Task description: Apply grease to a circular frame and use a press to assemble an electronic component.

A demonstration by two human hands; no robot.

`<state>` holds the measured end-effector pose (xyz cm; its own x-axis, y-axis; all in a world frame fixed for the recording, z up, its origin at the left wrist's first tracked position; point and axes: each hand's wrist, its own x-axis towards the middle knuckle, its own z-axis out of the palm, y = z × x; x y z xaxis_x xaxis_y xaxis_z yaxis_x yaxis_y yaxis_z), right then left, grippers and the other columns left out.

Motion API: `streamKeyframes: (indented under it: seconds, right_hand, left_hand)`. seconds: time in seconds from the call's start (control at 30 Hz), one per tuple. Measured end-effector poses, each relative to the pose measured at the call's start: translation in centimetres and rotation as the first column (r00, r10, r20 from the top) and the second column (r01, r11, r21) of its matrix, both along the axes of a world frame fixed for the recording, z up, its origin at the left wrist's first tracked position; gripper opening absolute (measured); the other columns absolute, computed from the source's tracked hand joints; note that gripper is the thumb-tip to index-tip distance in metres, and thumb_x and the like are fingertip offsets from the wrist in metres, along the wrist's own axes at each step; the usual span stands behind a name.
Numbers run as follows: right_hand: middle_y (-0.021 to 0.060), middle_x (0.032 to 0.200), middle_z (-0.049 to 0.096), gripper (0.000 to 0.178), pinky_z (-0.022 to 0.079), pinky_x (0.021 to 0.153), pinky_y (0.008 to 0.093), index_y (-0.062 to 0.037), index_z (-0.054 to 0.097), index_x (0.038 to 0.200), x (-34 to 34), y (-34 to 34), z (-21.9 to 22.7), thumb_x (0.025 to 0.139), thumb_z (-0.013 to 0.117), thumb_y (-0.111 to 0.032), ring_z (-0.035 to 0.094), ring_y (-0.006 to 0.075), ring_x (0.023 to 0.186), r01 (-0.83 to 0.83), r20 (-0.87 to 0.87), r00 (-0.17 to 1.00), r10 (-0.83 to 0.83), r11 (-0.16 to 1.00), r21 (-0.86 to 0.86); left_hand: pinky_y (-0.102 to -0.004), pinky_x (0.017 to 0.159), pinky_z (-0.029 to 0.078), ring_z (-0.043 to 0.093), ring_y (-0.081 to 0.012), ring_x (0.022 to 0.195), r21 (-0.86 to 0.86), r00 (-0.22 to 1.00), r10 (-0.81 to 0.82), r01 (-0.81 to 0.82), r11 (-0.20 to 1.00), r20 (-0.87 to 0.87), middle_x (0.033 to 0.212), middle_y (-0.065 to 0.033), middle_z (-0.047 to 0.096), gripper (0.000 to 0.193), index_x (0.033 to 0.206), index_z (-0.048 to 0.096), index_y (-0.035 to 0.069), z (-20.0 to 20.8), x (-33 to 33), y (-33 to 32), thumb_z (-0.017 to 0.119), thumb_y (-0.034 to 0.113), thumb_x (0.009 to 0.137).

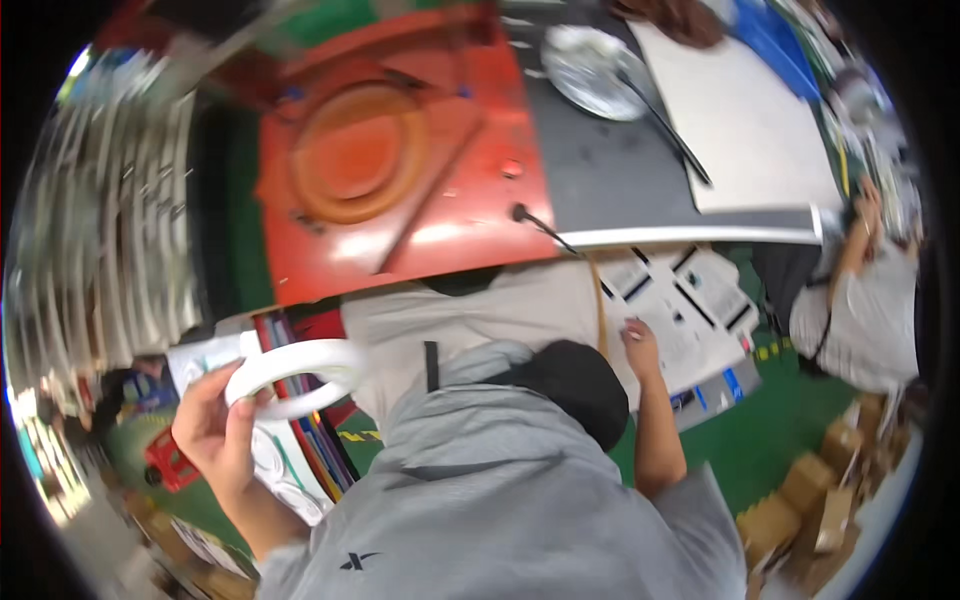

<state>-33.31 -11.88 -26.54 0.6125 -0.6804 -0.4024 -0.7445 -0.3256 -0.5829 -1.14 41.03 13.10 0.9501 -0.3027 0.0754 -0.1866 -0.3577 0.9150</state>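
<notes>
My left hand grips a plain white ring, thumb and fingers pinching its near side. It is held up at the left, short of the red worktop, and its far edge is smeared by motion. Over on the right, my right hand is curled with its fingers bent in, above the white sheets with black marks. Whatever it may hold is too small to make out. On the red mat lies a large orange ring, out of reach of both hands.
A clear plastic-wrapped round item and a black rod lie on the dark grey mat. A white board is to their right. Another person is at the right edge, above cardboard boxes. Stacked sheets stand at left.
</notes>
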Motion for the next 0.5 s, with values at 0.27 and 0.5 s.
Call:
streamKeyframes:
  seconds: [0.27,0.5]
  right_hand:
    - [0.011,0.118,0.072,0.03,0.058,0.08,0.0295,0.0007,0.065,0.13,12.4,2.4,23.9,0.108,0.062,-0.019,0.073,0.017,0.093,0.048,0.431,0.894,-0.123,0.983,0.18]
    - [0.0136,0.111,0.072,0.021,0.057,0.081,0.0302,0.0038,0.07,0.119,19.0,9.7,33.3,0.098,0.066,0.001,0.073,0.0202,0.091,-0.329,0.669,0.699,0.253,0.944,-0.014]
  left_hand:
    - [-0.0385,0.083,0.059,0.073,-0.0309,0.096,0.247,0.555,-0.248,0.079,0.966,0.794,0.113,-0.0142,0.077,0.034,0.111,0.076,0.003,0.0,6.8,-14.5,0.083,0.003,0.078]
    - [-0.0433,0.1,0.054,0.067,-0.0355,0.122,0.184,0.735,-0.239,0.157,0.97,0.634,0.128,-0.0157,0.072,0.032,0.12,0.073,0.001,-4.8,8.8,-16.4,0.074,0.002,0.089]
